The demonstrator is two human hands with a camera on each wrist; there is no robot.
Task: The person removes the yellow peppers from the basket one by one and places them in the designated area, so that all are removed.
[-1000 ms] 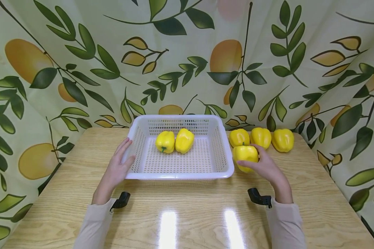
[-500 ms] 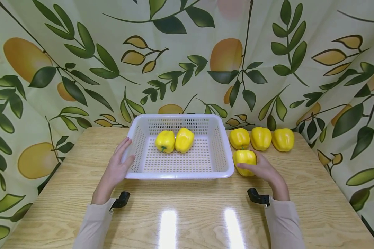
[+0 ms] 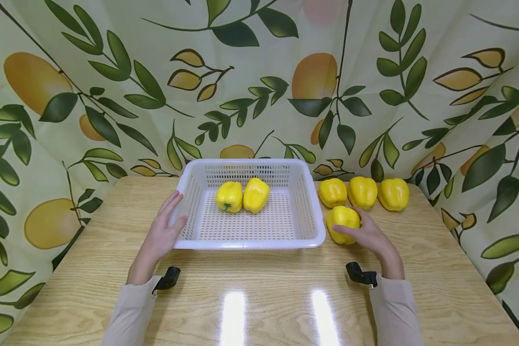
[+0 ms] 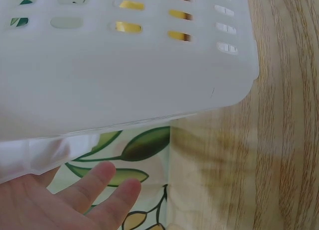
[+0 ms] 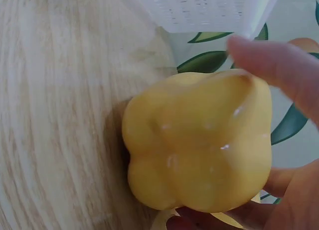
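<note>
A white perforated plastic basket [image 3: 251, 244] stands on the wooden table and holds two yellow bell peppers [image 3: 229, 197]. My left hand [image 3: 163, 229] rests on the basket's left rim; in the left wrist view its fingers [image 4: 122, 197] stretch out straight past the rim. To the right of the basket, my right hand [image 3: 367, 233] holds another yellow bell pepper [image 3: 342, 222] low over the table, thumb on the near side and fingers round the far side. The right wrist view shows this pepper's lobed end [image 5: 199, 145], its stem out of sight.
Behind the held pepper, three yellow bell peppers [image 3: 362, 192] stand in a row along the table's back edge. A curtain [image 3: 259, 96] printed with leaves and fruit hangs right behind the table [image 3: 277, 298]. Black wrist cameras [image 3: 361, 275] sit at both cuffs.
The pepper in my right hand has come down slightly toward me and turned, so its stem no longer shows. My left hand and the basket have stayed in place.
</note>
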